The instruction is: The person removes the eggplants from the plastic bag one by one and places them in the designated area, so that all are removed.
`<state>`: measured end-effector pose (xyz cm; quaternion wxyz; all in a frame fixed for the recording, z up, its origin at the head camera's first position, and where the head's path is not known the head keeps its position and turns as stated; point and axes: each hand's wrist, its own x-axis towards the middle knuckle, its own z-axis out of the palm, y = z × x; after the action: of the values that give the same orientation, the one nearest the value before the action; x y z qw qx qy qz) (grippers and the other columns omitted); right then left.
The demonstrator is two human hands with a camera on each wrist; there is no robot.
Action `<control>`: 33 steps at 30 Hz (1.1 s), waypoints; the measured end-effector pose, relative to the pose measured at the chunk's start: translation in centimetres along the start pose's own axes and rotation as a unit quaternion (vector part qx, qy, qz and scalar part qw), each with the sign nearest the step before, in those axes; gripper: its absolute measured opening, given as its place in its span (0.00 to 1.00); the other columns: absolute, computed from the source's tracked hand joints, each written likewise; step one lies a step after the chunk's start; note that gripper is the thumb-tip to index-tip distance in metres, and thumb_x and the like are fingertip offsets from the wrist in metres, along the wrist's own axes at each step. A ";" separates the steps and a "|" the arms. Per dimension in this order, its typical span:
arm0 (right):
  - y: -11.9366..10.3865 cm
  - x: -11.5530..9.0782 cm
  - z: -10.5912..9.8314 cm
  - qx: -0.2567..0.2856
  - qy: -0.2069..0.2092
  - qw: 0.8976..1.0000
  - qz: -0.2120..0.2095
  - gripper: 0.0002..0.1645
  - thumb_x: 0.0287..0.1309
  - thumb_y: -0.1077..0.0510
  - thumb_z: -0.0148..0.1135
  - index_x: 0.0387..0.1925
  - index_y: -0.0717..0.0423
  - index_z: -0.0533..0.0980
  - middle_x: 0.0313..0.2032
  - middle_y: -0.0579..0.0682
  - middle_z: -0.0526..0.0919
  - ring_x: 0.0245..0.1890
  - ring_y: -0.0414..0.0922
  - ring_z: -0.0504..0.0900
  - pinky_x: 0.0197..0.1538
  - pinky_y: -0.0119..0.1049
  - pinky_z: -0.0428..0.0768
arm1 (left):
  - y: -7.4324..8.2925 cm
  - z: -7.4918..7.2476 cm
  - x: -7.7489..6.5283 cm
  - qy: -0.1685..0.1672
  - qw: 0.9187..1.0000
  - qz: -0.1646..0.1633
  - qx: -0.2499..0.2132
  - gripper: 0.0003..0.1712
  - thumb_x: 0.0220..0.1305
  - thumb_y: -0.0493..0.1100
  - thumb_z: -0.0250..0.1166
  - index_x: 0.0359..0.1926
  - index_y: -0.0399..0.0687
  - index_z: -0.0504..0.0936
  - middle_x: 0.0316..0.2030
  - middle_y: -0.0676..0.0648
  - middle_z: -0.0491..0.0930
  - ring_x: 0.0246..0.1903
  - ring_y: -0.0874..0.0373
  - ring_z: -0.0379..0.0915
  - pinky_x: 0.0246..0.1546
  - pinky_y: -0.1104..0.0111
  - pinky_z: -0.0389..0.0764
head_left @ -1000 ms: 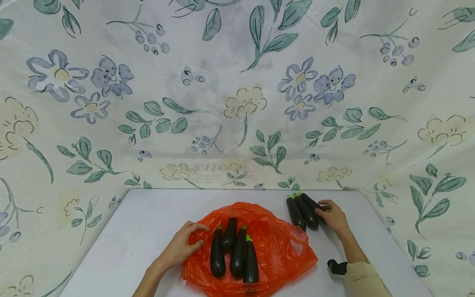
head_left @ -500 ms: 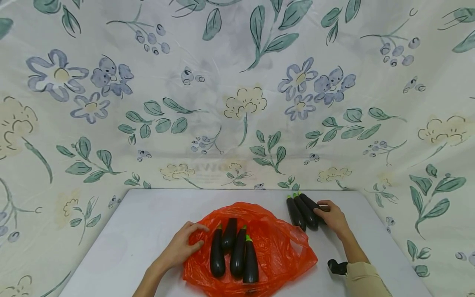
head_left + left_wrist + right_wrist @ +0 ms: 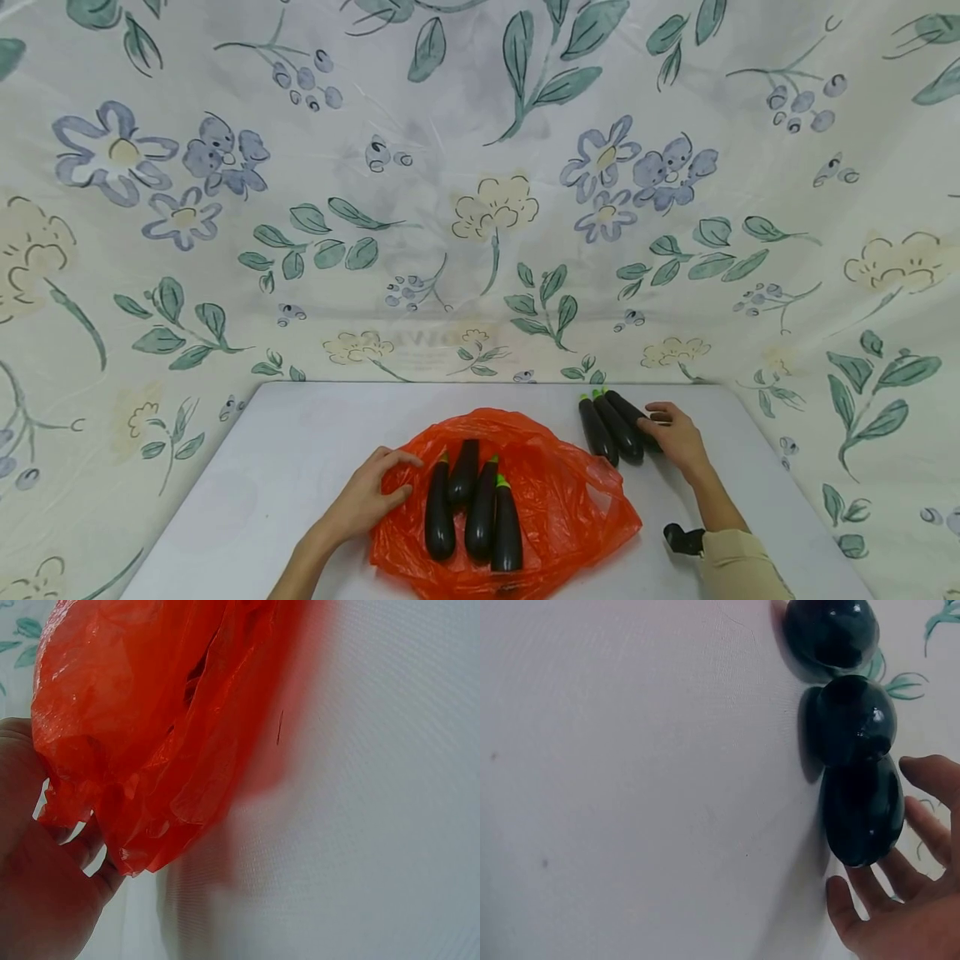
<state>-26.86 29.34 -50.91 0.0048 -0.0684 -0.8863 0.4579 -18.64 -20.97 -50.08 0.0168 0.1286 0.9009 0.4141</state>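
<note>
Four-sided clutter aside, several dark eggplants lie side by side on an orange-red plastic bag spread at the front middle. My left hand holds the bag's left edge; in the left wrist view the crumpled film lies between thumb and fingers, which it partly hides. At the back right, three more eggplants with green stem ends rest in a row. Beside the rightmost eggplant is my right hand. Its thumb stands apart from the skin, and its fingers are spread around the blunt end.
All of this lies on a white table. A floral sheet hangs behind and at both sides. Near the right sleeve is a black wrist camera piece.
My right hand has loosened around the rightmost eggplant and shifted slightly to the right. My left hand, the bag and the eggplants on it look unchanged.
</note>
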 end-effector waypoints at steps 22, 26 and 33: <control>-3.4 -0.5 -0.8 0.048 0.028 0.996 -0.070 0.33 0.68 0.42 0.60 0.67 0.57 0.69 0.64 0.62 0.73 0.62 0.58 0.72 0.61 0.53 0.76 | 0.3 0.2 0.4 0.004 1.000 -0.001 0.004 0.18 0.62 0.35 0.69 0.50 0.59 0.82 0.45 0.52 0.73 0.50 0.54 0.72 0.60 0.46 0.76; -4.7 -1.2 -0.4 0.046 0.019 0.996 -0.078 0.32 0.69 0.43 0.60 0.66 0.56 0.69 0.63 0.62 0.74 0.60 0.57 0.73 0.58 0.50 0.77 | 0.3 0.2 0.4 0.005 1.000 0.002 0.006 0.18 0.62 0.35 0.69 0.50 0.59 0.82 0.45 0.52 0.73 0.49 0.54 0.72 0.60 0.46 0.76; -6.9 -2.3 0.6 0.029 -0.018 0.995 -0.098 0.30 0.67 0.44 0.62 0.64 0.53 0.71 0.59 0.61 0.76 0.56 0.56 0.75 0.57 0.50 0.79 | 0.2 0.3 0.4 0.015 1.000 0.008 0.008 0.18 0.62 0.33 0.68 0.49 0.59 0.82 0.44 0.52 0.74 0.50 0.54 0.73 0.59 0.46 0.76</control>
<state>-25.40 24.62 -45.49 0.0351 0.0271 -0.8748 0.4824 -18.95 -20.54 -50.11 -0.0016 0.1300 0.9034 0.4087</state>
